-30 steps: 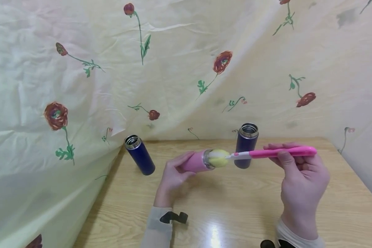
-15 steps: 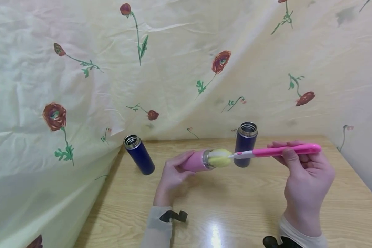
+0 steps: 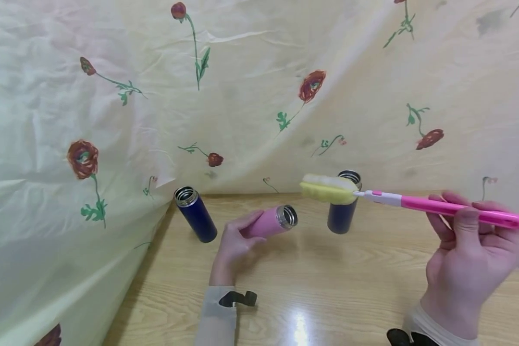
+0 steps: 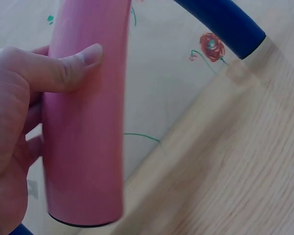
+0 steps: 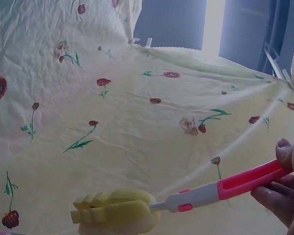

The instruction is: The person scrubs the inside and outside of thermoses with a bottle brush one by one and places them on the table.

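My left hand (image 3: 235, 242) grips a pink bottle (image 3: 268, 222) tilted on its side, its open metal mouth facing right. In the left wrist view the thumb lies across the pink bottle (image 4: 85, 147). My right hand (image 3: 473, 254) pinches the pink handle of a bottle brush (image 3: 432, 204), also seen as a bottle brush (image 5: 250, 183) in the right wrist view. Its yellow and white sponge head (image 3: 328, 189) is outside the pink bottle, up and to the right of the mouth. That head partly covers a dark blue bottle (image 3: 341, 218) standing behind it.
Another dark blue bottle (image 3: 196, 216), lidless, stands at the left by the table's back corner. The wooden table (image 3: 328, 288) meets a flowered cloth (image 3: 242, 96) hung at the back and left.
The brush's sponge head was partly inside the pink bottle's mouth; now it is out. My right hand has moved right with the brush. My left hand has shifted slightly left with the bottle.
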`<state>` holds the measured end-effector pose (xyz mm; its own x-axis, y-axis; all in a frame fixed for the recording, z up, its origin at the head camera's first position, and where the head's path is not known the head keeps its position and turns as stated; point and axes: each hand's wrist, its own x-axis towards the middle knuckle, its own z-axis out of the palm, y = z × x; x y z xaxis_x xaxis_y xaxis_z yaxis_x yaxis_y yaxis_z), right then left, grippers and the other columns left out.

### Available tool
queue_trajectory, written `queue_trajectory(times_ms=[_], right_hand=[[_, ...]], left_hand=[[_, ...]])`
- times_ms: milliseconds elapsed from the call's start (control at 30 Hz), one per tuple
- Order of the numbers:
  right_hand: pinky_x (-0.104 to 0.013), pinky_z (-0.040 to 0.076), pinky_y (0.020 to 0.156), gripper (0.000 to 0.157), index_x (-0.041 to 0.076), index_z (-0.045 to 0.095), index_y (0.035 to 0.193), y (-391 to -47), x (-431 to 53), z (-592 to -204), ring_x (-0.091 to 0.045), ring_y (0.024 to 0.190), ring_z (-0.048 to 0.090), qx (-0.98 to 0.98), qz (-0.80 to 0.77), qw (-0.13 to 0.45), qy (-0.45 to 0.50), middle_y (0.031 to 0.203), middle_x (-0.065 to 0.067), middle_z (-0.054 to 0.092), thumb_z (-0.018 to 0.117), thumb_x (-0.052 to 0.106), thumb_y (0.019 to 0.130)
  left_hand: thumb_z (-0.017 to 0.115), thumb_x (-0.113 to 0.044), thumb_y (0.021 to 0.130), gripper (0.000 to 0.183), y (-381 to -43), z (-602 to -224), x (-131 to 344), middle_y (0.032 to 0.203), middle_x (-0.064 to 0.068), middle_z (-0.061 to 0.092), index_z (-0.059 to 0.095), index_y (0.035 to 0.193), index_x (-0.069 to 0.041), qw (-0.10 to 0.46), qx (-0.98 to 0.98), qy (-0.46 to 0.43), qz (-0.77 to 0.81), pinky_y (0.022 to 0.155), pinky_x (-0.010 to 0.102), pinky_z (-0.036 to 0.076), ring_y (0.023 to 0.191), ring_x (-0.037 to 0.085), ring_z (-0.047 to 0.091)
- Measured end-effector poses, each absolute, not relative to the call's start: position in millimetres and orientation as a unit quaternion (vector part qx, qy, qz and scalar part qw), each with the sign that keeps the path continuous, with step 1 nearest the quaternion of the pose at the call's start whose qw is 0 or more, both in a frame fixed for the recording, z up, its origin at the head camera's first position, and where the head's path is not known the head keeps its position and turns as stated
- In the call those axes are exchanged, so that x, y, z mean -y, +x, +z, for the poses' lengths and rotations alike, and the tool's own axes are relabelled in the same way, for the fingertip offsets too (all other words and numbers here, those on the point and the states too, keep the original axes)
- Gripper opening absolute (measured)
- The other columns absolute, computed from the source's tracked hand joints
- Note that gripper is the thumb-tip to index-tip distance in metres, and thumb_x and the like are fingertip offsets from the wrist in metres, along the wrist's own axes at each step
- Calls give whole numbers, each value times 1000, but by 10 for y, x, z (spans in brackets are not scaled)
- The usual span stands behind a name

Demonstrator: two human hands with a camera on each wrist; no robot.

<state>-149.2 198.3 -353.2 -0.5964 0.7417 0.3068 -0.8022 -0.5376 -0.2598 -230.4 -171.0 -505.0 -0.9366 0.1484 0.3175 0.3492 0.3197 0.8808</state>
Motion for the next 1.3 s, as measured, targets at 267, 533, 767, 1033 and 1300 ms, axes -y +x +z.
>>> queue_trajectory(times_ms=[267, 533, 767, 1033, 1300], right_hand=[[-55, 57, 86, 12, -26, 52, 111, -1596, -1901, -3696, -51, 95, 76, 269, 902, 294, 165, 101, -40, 70, 49, -24, 100], [-51, 58, 85, 10, -24, 54, 110, -1630, -1802, -3731, -43, 94, 78, 349, 881, 282, 152, 103, -37, 73, 53, -20, 100], [-49, 57, 86, 19, -22, 55, 113, -1614, -1794, -3739, -39, 95, 79, 392, 864, 294, 117, 103, -35, 74, 64, -16, 98], [-46, 60, 87, 29, -24, 54, 118, -1609, -1776, -3731, -37, 96, 79, 416, 850, 308, 94, 107, -33, 75, 68, -11, 97], [-45, 59, 87, 29, -23, 55, 117, -1616, -1755, -3693, -37, 98, 79, 422, 845, 317, 88, 107, -34, 75, 70, -9, 96]], left_hand=[[93, -1, 76, 80, -2315, -5064, 1659, 145, -10, 66, 68, 145, -33, 49, 807, -179, -560, 116, 49, 47, 135, 22, 62], [93, 2, 76, 77, -2322, -5040, 1637, 145, -4, 66, 70, 144, -26, 57, 807, -192, -555, 111, 47, 52, 131, 25, 64], [92, 3, 75, 80, -2298, -5040, 1626, 144, -6, 67, 70, 144, -31, 52, 811, -185, -552, 111, 48, 52, 131, 25, 64], [92, 3, 75, 81, -2274, -5032, 1610, 146, -6, 65, 69, 145, -31, 44, 815, -186, -547, 114, 44, 50, 134, 21, 63], [92, 4, 75, 81, -2281, -5013, 1597, 145, -9, 66, 69, 145, -28, 56, 813, -200, -544, 117, 42, 46, 136, 17, 61]])
